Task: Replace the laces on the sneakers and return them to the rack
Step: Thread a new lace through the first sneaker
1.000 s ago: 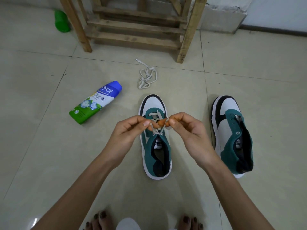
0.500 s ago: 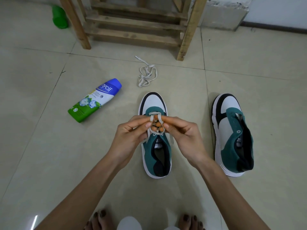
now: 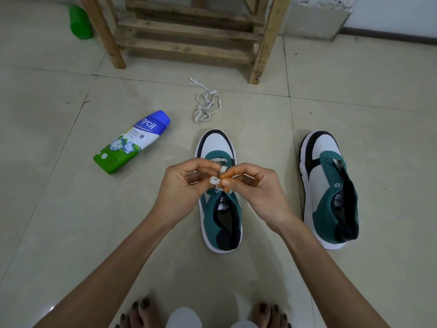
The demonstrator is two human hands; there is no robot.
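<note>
Two teal, white and black sneakers stand on the tiled floor. The left sneaker (image 3: 221,214) carries a white lace (image 3: 216,179) threaded through its eyelets. My left hand (image 3: 182,185) and my right hand (image 3: 255,185) meet above its tongue, each pinching a part of that lace, which loops between my fingertips. The right sneaker (image 3: 331,190) stands apart to the right with bare eyelets and no lace. A loose white lace (image 3: 207,104) lies in a tangle on the floor beyond the left sneaker. The wooden rack (image 3: 189,31) stands at the back.
A green and blue powder bottle (image 3: 132,142) lies on its side to the left of the sneakers. A green object (image 3: 80,22) sits left of the rack's leg. My bare feet (image 3: 142,311) show at the bottom edge. A white wall runs at the back right.
My hands have drawn closer together over the left sneaker and turned, forming a small loop of lace between the fingertips. Both sneakers stay where they were.
</note>
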